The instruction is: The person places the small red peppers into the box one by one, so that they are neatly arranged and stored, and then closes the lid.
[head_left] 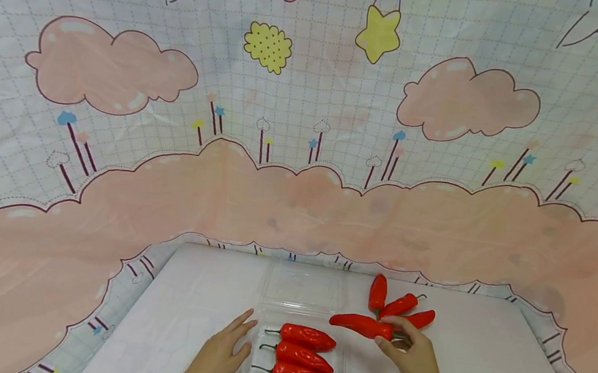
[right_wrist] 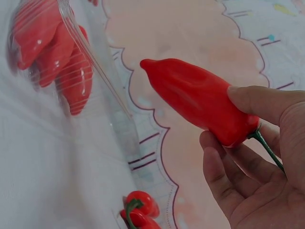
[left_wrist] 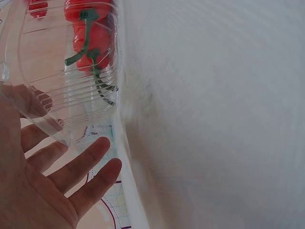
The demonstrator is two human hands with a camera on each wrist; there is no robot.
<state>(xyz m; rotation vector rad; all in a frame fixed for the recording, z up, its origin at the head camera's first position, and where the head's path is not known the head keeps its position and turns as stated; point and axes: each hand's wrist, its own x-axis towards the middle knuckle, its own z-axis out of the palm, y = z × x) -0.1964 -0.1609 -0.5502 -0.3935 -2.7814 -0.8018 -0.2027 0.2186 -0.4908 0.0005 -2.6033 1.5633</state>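
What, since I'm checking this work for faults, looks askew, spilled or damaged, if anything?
Nothing stands out. Three peppers lie neatly side by side in the clear container. The held pepper in the right hand shows no visible damage. Loose peppers lie at mixed angles, but nothing looks spilled.

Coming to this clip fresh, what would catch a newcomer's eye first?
Probably the long red pepper pinched in the right hand, near the right edge of the clear plastic clamshell. Next, three red peppers lined up inside it, stems toward the left hand. Behind, a cloud-patterned sheet fills most of the head view.
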